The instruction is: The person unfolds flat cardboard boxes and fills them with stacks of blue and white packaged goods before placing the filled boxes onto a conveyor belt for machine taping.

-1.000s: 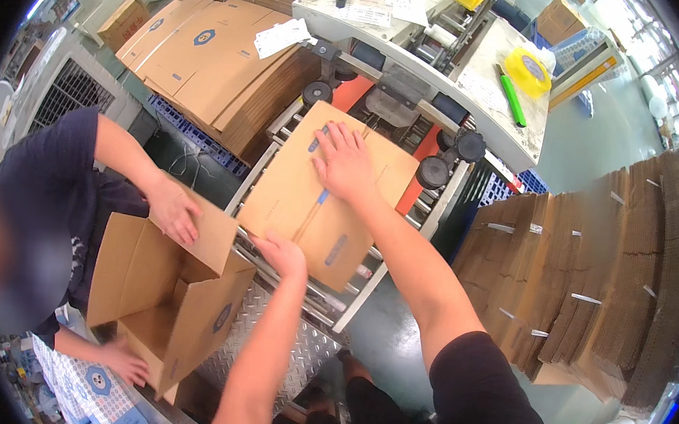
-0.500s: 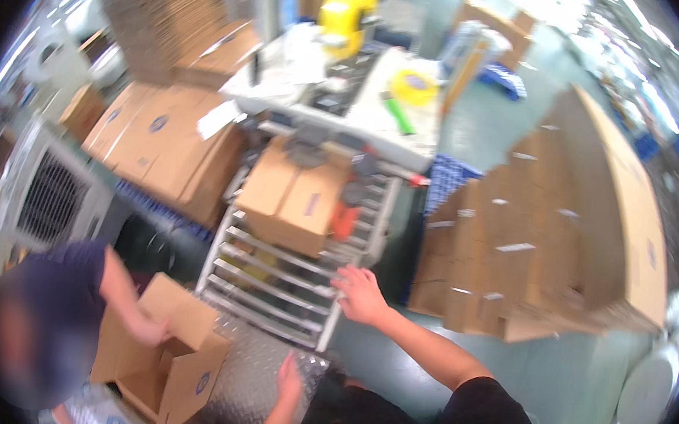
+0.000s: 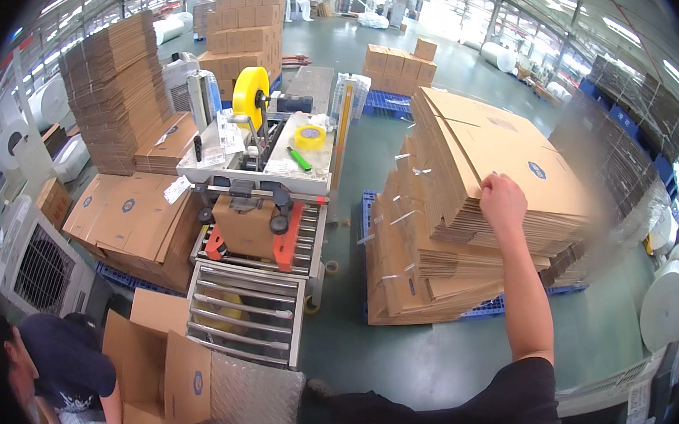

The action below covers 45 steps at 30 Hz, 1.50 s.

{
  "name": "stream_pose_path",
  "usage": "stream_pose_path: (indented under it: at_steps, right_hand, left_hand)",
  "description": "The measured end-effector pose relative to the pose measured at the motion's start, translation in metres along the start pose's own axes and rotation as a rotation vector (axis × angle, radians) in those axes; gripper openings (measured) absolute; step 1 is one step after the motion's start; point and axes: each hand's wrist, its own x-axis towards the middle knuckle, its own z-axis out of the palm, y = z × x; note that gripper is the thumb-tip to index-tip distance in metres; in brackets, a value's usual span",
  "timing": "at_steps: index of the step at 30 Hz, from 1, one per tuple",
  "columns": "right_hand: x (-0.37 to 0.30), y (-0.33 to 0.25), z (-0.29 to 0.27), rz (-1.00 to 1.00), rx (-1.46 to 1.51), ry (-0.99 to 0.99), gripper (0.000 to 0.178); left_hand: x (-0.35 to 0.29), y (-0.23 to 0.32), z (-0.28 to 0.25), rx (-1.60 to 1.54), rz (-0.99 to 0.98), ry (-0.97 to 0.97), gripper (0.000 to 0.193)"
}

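Well, the work looks part done. At abt 8:30 on the clock, one shut box (image 3: 248, 228) sits in the taping machine on the rollers (image 3: 241, 316); can't tell if its tape is on yet, b/c the machine hides some of its top. At 7:30, an open box (image 3: 189, 380) stands w/ its flaps up, so that one isn't closed. A co-worker (image 3: 60, 357) bends next to it at 8 o'clock. Lots is left, I'd say: the flat boxes have not been folded into shape.

The top flat box (image 3: 495, 141) is at abt 2 o'clock, on a big stack (image 3: 448, 213) on a blue pallet. It's thin, plain brown card w/ fold lines and a small dark blue mark near its right side. It looks clean and mostly flat. The stack under it is a bit messy, w/ white straps poking out at the left.

The right hand (image 3: 504, 200) is at 3 o'clock, fingers curled at the near edge of the top flat box. It's touching, but can't tell if it has a real grip. The left hand is out of view, so can't tell what it's doing.
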Motion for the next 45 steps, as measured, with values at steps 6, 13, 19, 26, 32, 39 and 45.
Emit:
stream_pose_path:
  at_steps: [6, 13, 19, 26, 32, 39, 45]
  right_hand:
    - [-0.023, 0.083, -0.018, -0.032, -0.462, -0.005, 0.009]
    - [-0.005, 0.133, -0.036, -0.204, -0.178, 0.222, 0.014]
    - [-0.026, 0.114, -0.059, -0.126, -0.372, -0.066, 0.030]
    - [-0.023, 0.123, -0.068, -0.475, -0.128, 0.404, 0.015]
    - [-0.163, -0.123, -0.246, -1.198, 0.299, 0.256, 0.031]
    - [-0.181, -0.223, -0.280, -1.803, 0.888, -0.097, 0.024]
    - [-0.147, -0.256, -0.043, -0.983, 1.449, -0.797, 0.019]
  left_hand:
    - [-0.030, -0.013, 0.016, 0.002, 0.257, 0.075, 0.054]
    - [0.002, -0.068, 0.008, 0.062, 0.323, -0.046, 0.054]
    - [0.010, -0.025, 0.001, 0.013, 0.391, 0.109, 0.042]
    - [-0.013, -0.017, 0.013, -0.010, 0.383, 0.087, 0.047]
    - [-0.079, 0.126, -0.014, 0.145, 0.736, 0.188, 0.083]
    - [-0.162, 0.222, -0.041, 0.410, 1.163, 0.725, 0.098]
    - [-0.226, 0.140, -0.097, 0.435, 0.785, 1.020, 0.015]
